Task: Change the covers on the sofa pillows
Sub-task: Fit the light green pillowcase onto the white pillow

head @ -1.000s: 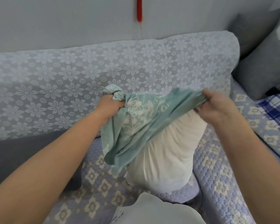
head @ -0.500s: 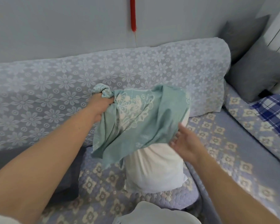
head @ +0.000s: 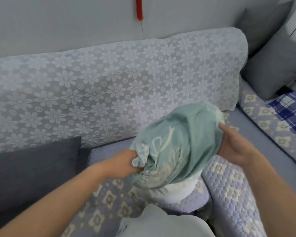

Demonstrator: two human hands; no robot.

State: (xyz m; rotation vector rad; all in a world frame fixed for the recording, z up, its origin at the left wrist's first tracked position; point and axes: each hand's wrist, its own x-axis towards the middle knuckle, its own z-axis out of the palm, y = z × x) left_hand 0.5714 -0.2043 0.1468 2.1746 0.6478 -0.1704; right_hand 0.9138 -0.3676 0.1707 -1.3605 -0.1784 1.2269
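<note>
While the white pillow (head: 174, 190) stands upright on the sofa seat (head: 106, 199) near its front edge, a green cover (head: 174, 147) sits over its top half. Left hand (head: 125, 165) grips a bunched corner of the cover, fingers curled tight. Right hand (head: 232, 146) presses the cover's right side, fingers straight and together. A grey cushion (head: 32, 170) leans at the seat's left end.

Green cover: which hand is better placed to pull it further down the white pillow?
Probably the left hand: it already grips a bunched edge of the green cover low on the white pillow. The right hand only rests flat against the covered side.
</note>
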